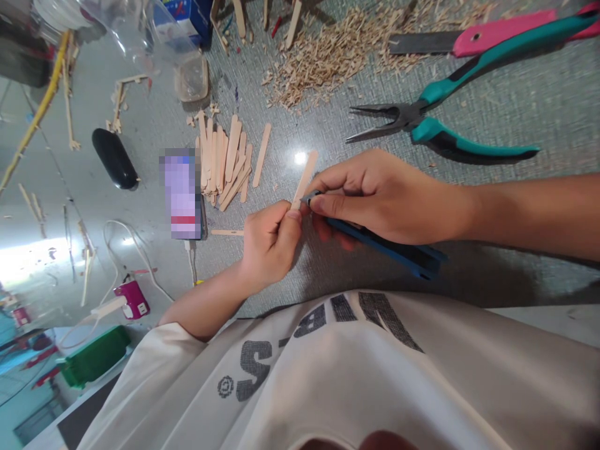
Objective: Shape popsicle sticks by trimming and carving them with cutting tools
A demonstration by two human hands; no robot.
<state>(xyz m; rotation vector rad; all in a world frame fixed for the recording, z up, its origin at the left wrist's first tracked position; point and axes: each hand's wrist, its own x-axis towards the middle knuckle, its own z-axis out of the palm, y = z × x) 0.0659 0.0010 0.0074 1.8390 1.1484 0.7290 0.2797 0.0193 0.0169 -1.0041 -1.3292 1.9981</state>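
Note:
My left hand point(272, 240) is closed around the lower end of a flat wooden craft stick point(307, 172), which slants up and to the right. In my right hand point(389, 200) is a tool with a long blue handle point(389, 244) and a small grey metal head point(310, 197). That head touches or nearly touches the stick just above my left thumb. My fingers cover much of the tool, so its exact kind is unclear. A pile of craft sticks point(220, 156) lies left of the hands, with one loose stick point(262, 155) beside it.
Teal-handled needle-nose pliers point(412, 119) lie open beyond my right hand, near a pink-handled blade point(497, 32). Wood chips point(328, 59) are heaped at the back. A phone point(182, 194) with a cable, a black case point(115, 158) and a plastic tub point(191, 78) are to the left.

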